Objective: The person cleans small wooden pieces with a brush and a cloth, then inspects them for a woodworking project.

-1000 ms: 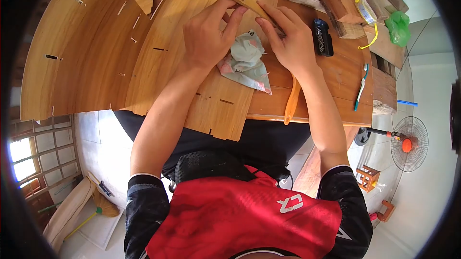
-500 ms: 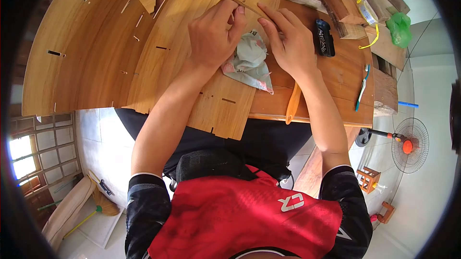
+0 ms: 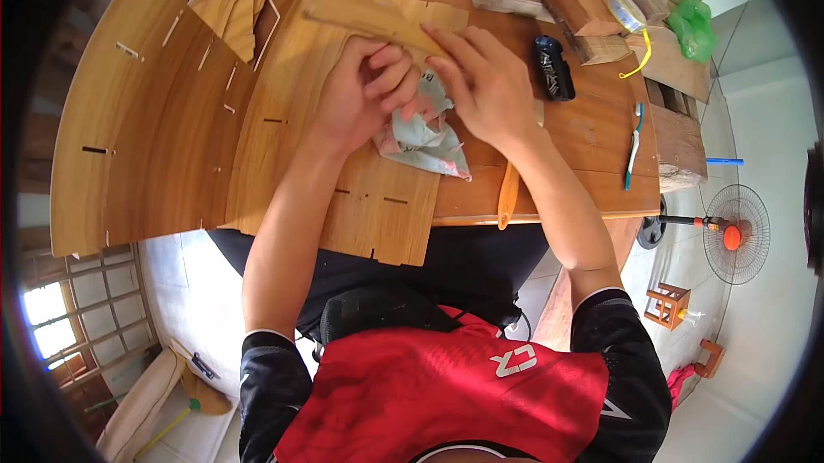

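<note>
A long, narrow wooden strip (image 3: 369, 18), blurred, lies slantwise above the slotted wooden panel. My right hand (image 3: 485, 81) pinches the strip near its right end, between thumb and fingers. My left hand (image 3: 365, 90) is below the strip with its fingers curled; whether anything is inside them is hidden. Under and between the hands rests a crumpled pale cloth or wrapper (image 3: 425, 141) with pink patches. It lies on the slotted wooden panel (image 3: 287, 154), partly over the brown table top (image 3: 566, 167).
Slotted boards (image 3: 154, 128) stand at the left. An orange handle (image 3: 508, 197), a black object (image 3: 554, 68) and a toothbrush (image 3: 633, 145) lie on the right. Beyond are wood blocks (image 3: 566, 0), a tape measure (image 3: 625, 10) and a green bag (image 3: 692, 30).
My left hand has drawn back from the strip, its fingers now curled. The strip has turned a little in my right hand. The whole view has shifted slightly.
</note>
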A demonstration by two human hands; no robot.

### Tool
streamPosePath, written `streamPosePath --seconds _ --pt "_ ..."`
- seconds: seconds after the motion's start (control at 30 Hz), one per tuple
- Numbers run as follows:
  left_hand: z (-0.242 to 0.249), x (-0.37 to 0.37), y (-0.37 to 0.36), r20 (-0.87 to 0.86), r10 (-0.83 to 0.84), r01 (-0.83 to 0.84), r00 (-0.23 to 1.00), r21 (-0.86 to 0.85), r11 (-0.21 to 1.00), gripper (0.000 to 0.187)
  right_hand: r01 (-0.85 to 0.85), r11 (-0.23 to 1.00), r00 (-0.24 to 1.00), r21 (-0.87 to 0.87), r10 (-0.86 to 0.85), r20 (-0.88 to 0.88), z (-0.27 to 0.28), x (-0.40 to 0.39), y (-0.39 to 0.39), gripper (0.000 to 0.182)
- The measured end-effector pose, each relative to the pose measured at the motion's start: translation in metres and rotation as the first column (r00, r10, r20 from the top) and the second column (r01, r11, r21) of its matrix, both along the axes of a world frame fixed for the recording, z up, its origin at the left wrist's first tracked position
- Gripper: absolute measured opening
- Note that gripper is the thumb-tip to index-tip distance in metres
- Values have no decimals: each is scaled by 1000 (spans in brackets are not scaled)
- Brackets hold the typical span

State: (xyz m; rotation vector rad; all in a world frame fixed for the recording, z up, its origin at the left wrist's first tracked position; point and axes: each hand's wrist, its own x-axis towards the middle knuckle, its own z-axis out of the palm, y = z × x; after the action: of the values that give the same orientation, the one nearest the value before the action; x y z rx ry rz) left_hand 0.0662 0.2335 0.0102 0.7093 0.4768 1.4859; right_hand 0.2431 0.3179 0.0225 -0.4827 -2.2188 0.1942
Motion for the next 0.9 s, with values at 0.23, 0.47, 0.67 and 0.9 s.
streamPosePath --seconds 0.23,0.47,0.67,0.9 --pt "5 -12 -12 98 -279 266 955 120 956 42 -25 985 998 169 34 -49 8 5 -7 45" --pt "52 27 -37 -784 579 -468 224 435 769 27 -13 992 993 124 27 -114 13 10 -10 42" --pt "50 35 -41 -785 618 -496 -30 549 673 21 -52 996 993 69 60 -106 12 10 -9 39" --pt "42 27 -45 -688 437 -528 580 92 844 22 -43 997 999 59 45 -28 9 9 -7 38"
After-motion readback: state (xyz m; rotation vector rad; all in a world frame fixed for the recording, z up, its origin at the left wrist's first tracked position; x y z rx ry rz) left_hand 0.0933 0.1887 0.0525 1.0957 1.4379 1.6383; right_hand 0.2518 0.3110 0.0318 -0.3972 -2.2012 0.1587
